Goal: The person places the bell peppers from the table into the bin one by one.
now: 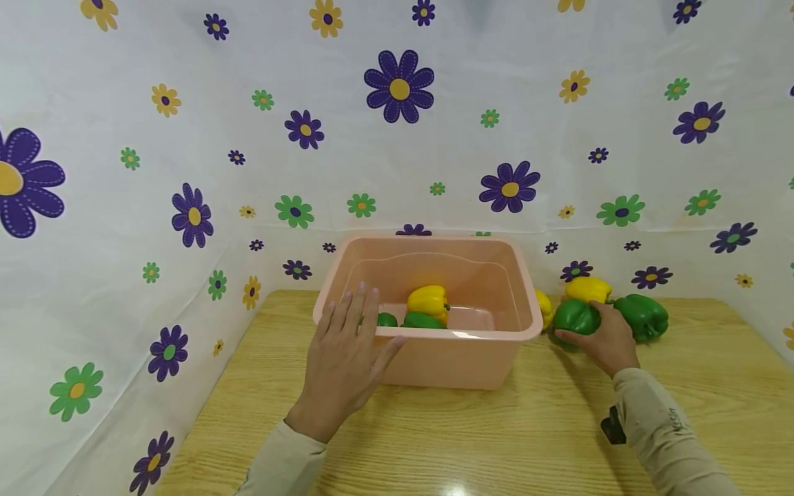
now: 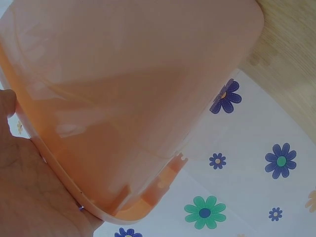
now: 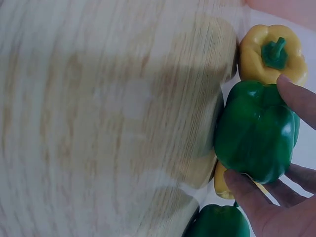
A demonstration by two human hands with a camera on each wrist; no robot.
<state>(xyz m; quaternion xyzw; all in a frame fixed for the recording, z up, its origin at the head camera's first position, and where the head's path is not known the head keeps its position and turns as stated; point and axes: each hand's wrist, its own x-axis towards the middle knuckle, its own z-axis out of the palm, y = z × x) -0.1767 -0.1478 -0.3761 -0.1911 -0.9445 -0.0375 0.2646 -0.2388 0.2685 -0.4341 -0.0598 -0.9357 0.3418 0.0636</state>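
My right hand (image 1: pixel 609 339) grips a green bell pepper (image 1: pixel 577 317) on the table, thumb on one side and fingers on the other. In the right wrist view the same green bell pepper (image 3: pixel 256 131) sits between thumb and fingers. My left hand (image 1: pixel 344 355) rests on the front rim of a peach plastic bin (image 1: pixel 453 358), its fingers straight and reaching over the edge. Inside the bin lie a yellow bell pepper (image 1: pixel 426 301) and green bell peppers (image 1: pixel 424 320), partly hidden by the front wall and hand.
Right of the bin stand a yellow bell pepper (image 1: pixel 544 310), another yellow bell pepper (image 1: pixel 589 289) farther back and a green bell pepper (image 1: pixel 644 318). A wooden table (image 1: pixel 434 441) carries everything. A white flower-print cloth (image 1: pixel 446 165) hangs behind and at the left.
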